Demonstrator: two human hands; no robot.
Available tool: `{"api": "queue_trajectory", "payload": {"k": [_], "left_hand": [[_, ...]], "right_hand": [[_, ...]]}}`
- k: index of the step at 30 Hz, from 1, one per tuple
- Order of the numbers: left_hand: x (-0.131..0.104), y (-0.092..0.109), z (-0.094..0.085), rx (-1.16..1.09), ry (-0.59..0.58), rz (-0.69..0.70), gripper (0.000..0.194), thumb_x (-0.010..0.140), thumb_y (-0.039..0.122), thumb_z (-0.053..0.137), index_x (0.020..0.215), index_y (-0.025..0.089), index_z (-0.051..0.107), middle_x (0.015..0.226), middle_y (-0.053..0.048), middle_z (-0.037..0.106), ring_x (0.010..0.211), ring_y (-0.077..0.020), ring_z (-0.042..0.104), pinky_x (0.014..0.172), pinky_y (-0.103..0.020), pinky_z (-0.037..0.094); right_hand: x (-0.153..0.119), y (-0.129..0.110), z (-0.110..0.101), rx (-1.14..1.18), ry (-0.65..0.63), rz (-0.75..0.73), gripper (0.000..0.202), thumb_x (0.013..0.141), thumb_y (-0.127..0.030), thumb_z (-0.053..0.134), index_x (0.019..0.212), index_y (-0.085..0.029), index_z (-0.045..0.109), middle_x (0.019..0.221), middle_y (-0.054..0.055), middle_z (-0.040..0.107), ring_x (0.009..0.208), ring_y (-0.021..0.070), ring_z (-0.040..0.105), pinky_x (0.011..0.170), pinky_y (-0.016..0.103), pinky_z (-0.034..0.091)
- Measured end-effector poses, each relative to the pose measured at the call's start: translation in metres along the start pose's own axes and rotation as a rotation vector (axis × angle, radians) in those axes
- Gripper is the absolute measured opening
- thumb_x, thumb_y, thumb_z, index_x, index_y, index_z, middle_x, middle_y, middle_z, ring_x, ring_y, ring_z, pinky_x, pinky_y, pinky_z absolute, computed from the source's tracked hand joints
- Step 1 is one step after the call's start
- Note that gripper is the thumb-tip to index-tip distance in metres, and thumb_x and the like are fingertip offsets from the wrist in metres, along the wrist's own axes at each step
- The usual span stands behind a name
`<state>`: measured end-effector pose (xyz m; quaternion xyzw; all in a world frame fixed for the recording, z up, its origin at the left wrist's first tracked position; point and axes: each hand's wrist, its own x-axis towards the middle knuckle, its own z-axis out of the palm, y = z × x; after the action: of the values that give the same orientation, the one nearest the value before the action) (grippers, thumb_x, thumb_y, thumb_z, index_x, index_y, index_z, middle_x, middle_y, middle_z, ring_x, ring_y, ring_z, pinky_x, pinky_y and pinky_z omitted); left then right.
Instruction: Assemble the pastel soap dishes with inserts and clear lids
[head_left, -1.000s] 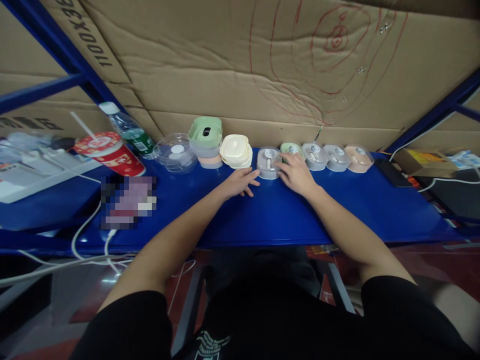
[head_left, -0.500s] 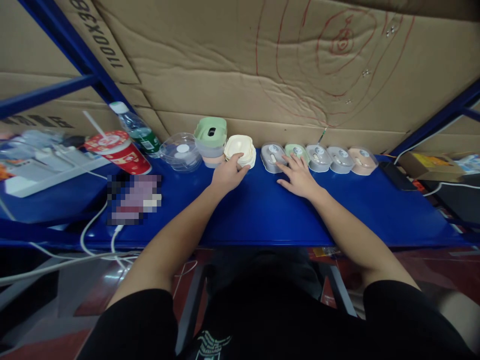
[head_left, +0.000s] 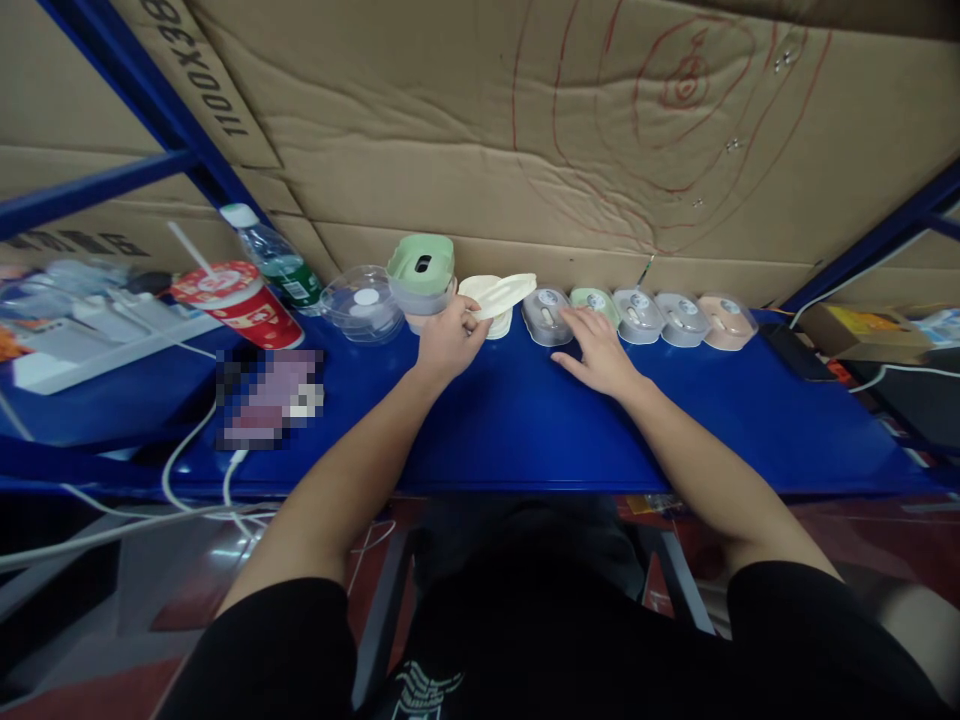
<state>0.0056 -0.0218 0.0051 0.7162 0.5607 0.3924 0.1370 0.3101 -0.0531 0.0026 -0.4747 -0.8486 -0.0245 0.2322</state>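
Between the fingers of my left hand (head_left: 451,340) is a cream plastic tray (head_left: 504,294), tilted and lifted at one side. Under it, on the blue table, lie more cream pieces (head_left: 501,327) of the same kind, partly hidden. My right hand (head_left: 598,352) is open, fingers spread, just in front of a row of small lidded boxes. Nearest to it are a grey box (head_left: 544,316) with a clear lid and a pale green box (head_left: 594,300), which its fingers partly cover. Left of the cream pieces stands a stack with a green lid-like piece (head_left: 421,262) on top.
A clear plastic cover (head_left: 363,305) lies left of the stack. Farther left are a red paper cup (head_left: 240,300) with a straw, a bottle (head_left: 274,260) and a white power strip (head_left: 112,345). Several boxes, one of them pink (head_left: 726,320), continue to the right. Cardboard (head_left: 420,130) stands behind.
My left hand has picked the upper cream tray off the pile and tipped it to the right. The fingers of my right hand have drawn slightly closer together.
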Motion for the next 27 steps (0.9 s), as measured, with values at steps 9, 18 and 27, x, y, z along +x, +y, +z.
{"api": "queue_trajectory", "payload": {"k": [9,18,27], "left_hand": [[-0.006,0.006,-0.013,-0.037,-0.063,0.359,0.03,0.096,0.051,0.061,0.089,0.022,0.065,0.063,0.002,0.064,0.059,-0.0152,0.056,0.062,-0.03,0.042],[0.0,0.012,-0.014,0.391,-0.477,0.169,0.037,0.098,0.054,0.063,0.089,0.022,0.078,0.081,-0.008,0.076,0.088,-0.0267,0.073,0.077,-0.035,0.048],[0.019,-0.02,-0.045,0.254,0.215,-0.089,0.05,0.102,0.045,0.063,0.146,0.02,0.061,0.091,-0.006,0.079,0.103,-0.0304,0.075,0.094,-0.04,0.053]], "right_hand": [[-0.004,-0.012,-0.008,0.145,0.116,0.097,0.067,0.106,-0.075,0.04,0.096,-0.02,0.075,0.085,0.01,0.076,0.075,0.024,0.068,0.071,0.037,0.05],[0.003,-0.022,-0.001,-0.034,-0.487,0.174,0.062,0.108,-0.064,0.049,0.066,-0.021,0.062,0.07,0.005,0.067,0.071,0.0189,0.06,0.062,0.033,0.027],[0.005,-0.018,-0.007,0.073,-0.474,0.185,0.052,0.106,-0.058,0.057,0.069,-0.022,0.058,0.071,0.003,0.068,0.069,0.0172,0.058,0.063,0.032,0.028]]}}
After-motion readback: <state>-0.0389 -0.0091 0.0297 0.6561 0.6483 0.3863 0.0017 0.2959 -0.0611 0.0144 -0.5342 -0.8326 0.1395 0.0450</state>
